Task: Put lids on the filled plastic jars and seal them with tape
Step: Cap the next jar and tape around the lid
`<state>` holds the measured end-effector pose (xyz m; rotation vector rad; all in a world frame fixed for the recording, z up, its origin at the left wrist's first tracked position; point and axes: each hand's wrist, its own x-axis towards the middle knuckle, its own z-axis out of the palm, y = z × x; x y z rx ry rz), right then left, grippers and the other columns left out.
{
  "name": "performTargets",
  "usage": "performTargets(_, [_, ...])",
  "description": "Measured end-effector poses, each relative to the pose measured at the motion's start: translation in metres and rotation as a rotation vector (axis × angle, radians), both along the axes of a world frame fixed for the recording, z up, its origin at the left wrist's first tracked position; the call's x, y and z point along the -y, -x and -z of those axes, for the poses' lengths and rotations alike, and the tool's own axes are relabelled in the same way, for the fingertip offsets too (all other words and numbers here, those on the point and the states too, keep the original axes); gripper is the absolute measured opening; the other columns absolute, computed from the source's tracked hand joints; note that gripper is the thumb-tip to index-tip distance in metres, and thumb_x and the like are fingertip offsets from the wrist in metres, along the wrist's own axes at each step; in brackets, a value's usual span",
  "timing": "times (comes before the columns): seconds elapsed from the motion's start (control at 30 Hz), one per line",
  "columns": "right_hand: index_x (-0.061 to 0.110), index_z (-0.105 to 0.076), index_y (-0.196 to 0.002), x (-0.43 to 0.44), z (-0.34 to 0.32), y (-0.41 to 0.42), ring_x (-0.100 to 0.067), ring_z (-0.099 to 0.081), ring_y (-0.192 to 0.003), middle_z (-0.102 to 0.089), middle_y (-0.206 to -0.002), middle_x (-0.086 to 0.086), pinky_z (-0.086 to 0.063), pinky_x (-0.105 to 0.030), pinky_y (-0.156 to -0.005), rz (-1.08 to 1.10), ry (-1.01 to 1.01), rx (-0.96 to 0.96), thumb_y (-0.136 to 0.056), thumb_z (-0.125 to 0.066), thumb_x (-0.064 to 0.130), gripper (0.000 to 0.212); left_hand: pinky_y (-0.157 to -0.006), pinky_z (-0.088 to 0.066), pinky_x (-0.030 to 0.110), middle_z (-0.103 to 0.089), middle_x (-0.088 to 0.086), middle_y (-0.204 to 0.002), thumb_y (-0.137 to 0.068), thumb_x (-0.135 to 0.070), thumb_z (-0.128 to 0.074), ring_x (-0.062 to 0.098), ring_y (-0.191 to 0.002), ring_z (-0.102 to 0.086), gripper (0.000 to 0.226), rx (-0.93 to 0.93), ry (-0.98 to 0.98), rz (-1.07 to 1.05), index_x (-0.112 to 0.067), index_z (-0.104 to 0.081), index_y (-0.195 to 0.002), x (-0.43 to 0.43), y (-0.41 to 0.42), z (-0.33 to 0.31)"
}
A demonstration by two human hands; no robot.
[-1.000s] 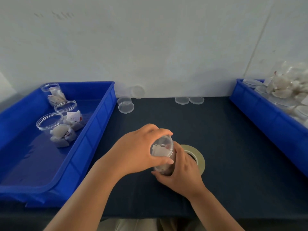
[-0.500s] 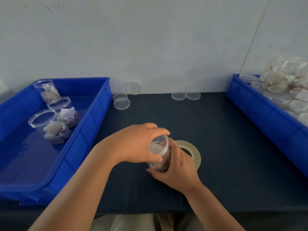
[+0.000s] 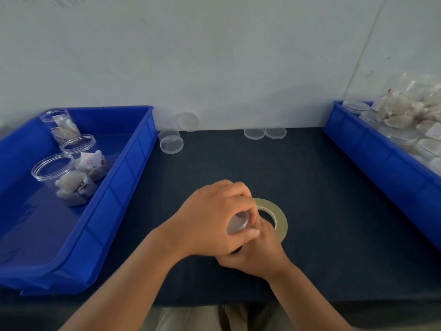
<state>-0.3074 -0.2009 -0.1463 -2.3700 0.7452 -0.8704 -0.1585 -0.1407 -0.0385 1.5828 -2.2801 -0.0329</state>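
Note:
A clear plastic jar with a lid (image 3: 236,224) is held over the dark table near its front middle, mostly hidden by both hands. My left hand (image 3: 210,218) curls over the lid from above, fingers wrapped round its rim. My right hand (image 3: 256,253) grips the jar body from below and the right. A roll of pale tape (image 3: 274,216) lies flat on the table just behind the hands. Three filled jars without lids (image 3: 64,177) stand in the left blue bin (image 3: 114,187).
Loose clear lids (image 3: 171,144) lie by the back wall, with two more lids (image 3: 265,133) further right. A second blue bin (image 3: 381,158) at the right edge holds several lidded jars and packets. The wall stands right behind the table.
My left hand has closed further down over the lid, so less of the jar shows. Both hands and the jar stayed in front of the tape roll.

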Motion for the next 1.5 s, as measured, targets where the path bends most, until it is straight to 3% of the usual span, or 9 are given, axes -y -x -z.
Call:
performTargets(0.2, [0.029,-0.044,-0.143,-0.002,-0.001,-0.001,0.0,-0.063,-0.112,-0.06,-0.129,0.019,-0.056,-0.017,-0.086,-0.053,-0.015,0.017,-0.078,-0.08,0.061,0.081,-0.111,-0.039,0.031,-0.061,-0.024,-0.129,-0.09,-0.07,-0.06,0.0,-0.128,-0.05,0.035,-0.046,-0.042,0.037,-0.042,-0.073,-0.105,-0.006,-0.004,-0.007])
performTargets(0.33, [0.027,-0.044,-0.148,-0.002,-0.002,-0.003,0.021,-0.05,-0.113,-0.04,-0.128,0.037,-0.043,-0.003,-0.09,0.115,0.023,0.107,-0.075,-0.079,0.065,0.09,-0.101,-0.043,0.03,-0.043,-0.017,-0.143,-0.076,-0.097,-0.033,0.008,-0.131,-0.043,0.094,0.084,0.024,-0.451,-0.043,-0.035,-0.153,-0.015,0.0,-0.001])
performTargets(0.43, [0.027,-0.044,-0.146,-0.003,-0.002,-0.004,0.026,-0.044,-0.108,-0.045,-0.123,0.034,-0.036,0.002,-0.089,0.143,0.042,0.091,-0.072,-0.084,0.061,0.091,-0.089,-0.04,0.022,-0.038,-0.013,-0.147,-0.085,-0.08,-0.041,0.007,-0.129,-0.046,0.091,0.02,-0.078,-0.474,-0.035,-0.018,-0.16,-0.018,0.007,0.007])
performTargets(0.57, [0.018,-0.045,-0.147,-0.006,0.001,-0.002,0.026,-0.045,-0.106,-0.042,-0.121,0.038,-0.04,0.0,-0.079,0.147,0.067,0.074,-0.079,-0.07,0.066,0.087,-0.082,-0.033,0.014,-0.023,-0.017,-0.144,-0.087,-0.063,-0.053,0.005,-0.133,-0.035,0.085,-0.067,-0.104,-0.342,-0.034,-0.013,-0.157,-0.019,0.017,0.008])
performTargets(0.67, [0.034,-0.046,-0.136,-0.006,-0.004,0.0,0.02,-0.052,-0.107,-0.044,-0.12,0.046,-0.043,-0.006,-0.069,0.124,0.069,0.078,-0.083,-0.07,0.061,0.064,-0.088,-0.039,0.021,-0.038,-0.017,-0.131,-0.069,-0.089,-0.047,0.005,-0.119,-0.042,0.091,-0.055,-0.031,-0.492,-0.034,-0.034,-0.14,-0.019,0.039,0.01])
performTargets(0.77, [0.031,-0.057,-0.123,-0.005,-0.007,0.0,-0.007,-0.068,-0.095,-0.065,-0.109,0.022,-0.057,-0.025,-0.069,0.042,0.022,0.206,-0.089,-0.078,0.041,0.041,-0.087,-0.05,0.026,-0.056,-0.015,-0.114,-0.077,-0.082,-0.049,0.008,-0.104,-0.054,0.065,-0.024,0.173,-0.562,-0.032,-0.052,-0.119,-0.016,0.054,0.015])
performTargets(1.07, [-0.002,-0.052,-0.14,-0.001,0.001,0.005,-0.02,-0.066,-0.116,-0.062,-0.128,-0.008,-0.058,-0.039,-0.089,-0.083,-0.048,0.11,-0.076,-0.086,0.034,0.081,-0.097,-0.047,0.025,-0.068,-0.019,-0.114,-0.087,-0.064,-0.074,0.004,-0.114,-0.061,0.038,-0.119,0.015,0.062,-0.03,-0.073,-0.106,-0.011,0.0,-0.004])
performTargets(1.27, [0.008,-0.057,-0.141,-0.003,-0.005,-0.001,-0.015,-0.061,-0.125,-0.06,-0.136,0.001,-0.054,-0.033,-0.097,0.019,0.053,0.232,-0.091,-0.079,0.047,0.066,-0.104,-0.04,0.025,-0.038,-0.023,-0.152,-0.091,-0.083,-0.034,0.0,-0.14,-0.036,0.06,-0.127,0.006,-0.298,-0.052,-0.046,-0.142,-0.02,0.026,0.002])
performTargets(1.5, [0.008,-0.065,-0.13,-0.004,-0.001,-0.001,-0.008,-0.067,-0.103,-0.067,-0.122,0.002,-0.052,-0.016,-0.086,0.031,0.264,0.158,-0.096,-0.063,0.062,0.064,-0.086,-0.054,0.029,-0.065,-0.017,-0.111,-0.092,-0.075,-0.012,0.006,-0.098,-0.06,0.071,0.066,0.055,-0.498,-0.037,-0.065,-0.121,-0.009,0.044,0.004])
